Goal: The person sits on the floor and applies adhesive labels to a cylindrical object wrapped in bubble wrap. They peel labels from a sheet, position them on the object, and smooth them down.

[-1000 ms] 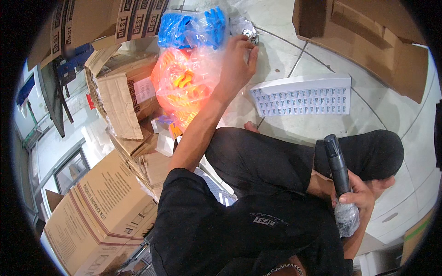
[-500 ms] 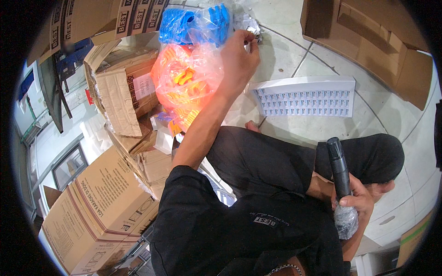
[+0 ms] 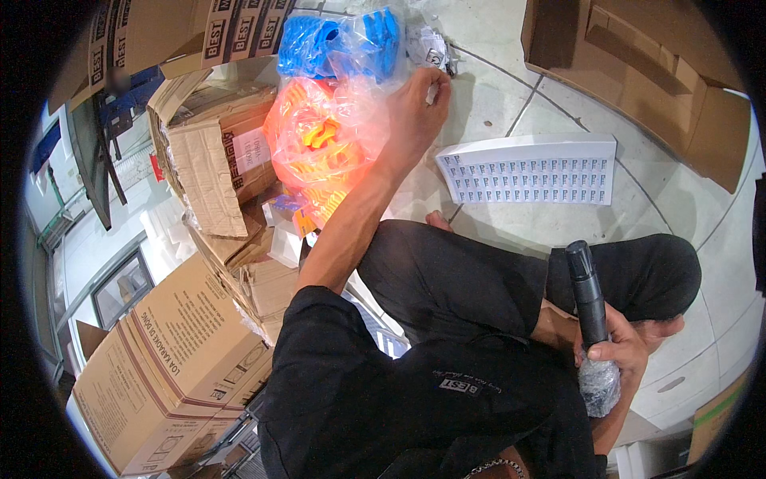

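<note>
Right hand (image 3: 624, 349): clamped round a black cylindrical microphone (image 3: 590, 302), thumb across the body. Microphone is tilted over the crossed legs in black trousers (image 3: 463, 275), dark handle end away from the torso; clear crinkled plastic wrap (image 3: 600, 389) covers the near end.

Left hand (image 3: 419, 116): well apart from the right, arm extended; fingers bent, thumb curved close to forefinger. Cannot tell whether the tips meet or pinch anything. Position: just beside a crumpled white-and-black scrap pile (image 3: 429, 49) and clear plastic bags of orange rings (image 3: 315, 148) and blue ones (image 3: 339, 44).

White rectangular label sheet (image 3: 527, 172), small printed rows: flat on pale tiled floor (image 3: 499, 96), between the hands.
</note>
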`<action>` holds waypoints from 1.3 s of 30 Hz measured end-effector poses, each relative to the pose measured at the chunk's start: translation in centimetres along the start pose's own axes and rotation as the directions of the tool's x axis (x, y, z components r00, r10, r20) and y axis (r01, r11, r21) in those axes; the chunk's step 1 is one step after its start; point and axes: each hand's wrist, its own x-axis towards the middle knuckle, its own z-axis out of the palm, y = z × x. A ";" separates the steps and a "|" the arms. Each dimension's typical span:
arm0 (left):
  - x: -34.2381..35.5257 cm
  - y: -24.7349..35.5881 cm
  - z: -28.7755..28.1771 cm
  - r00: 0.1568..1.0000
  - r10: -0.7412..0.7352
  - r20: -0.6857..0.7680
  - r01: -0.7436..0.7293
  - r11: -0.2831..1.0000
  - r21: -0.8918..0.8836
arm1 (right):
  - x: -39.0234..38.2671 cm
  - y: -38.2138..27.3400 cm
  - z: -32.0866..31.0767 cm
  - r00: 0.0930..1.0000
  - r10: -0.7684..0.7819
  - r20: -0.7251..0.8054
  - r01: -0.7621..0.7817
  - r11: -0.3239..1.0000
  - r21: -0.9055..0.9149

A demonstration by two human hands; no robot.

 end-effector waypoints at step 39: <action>-20.7 31.0 -18.3 0.817 0.440 -0.373 -0.575 0.668 -0.472 | -6.8 8.7 15.0 0.454 -0.826 0.335 0.864 0.315 -0.393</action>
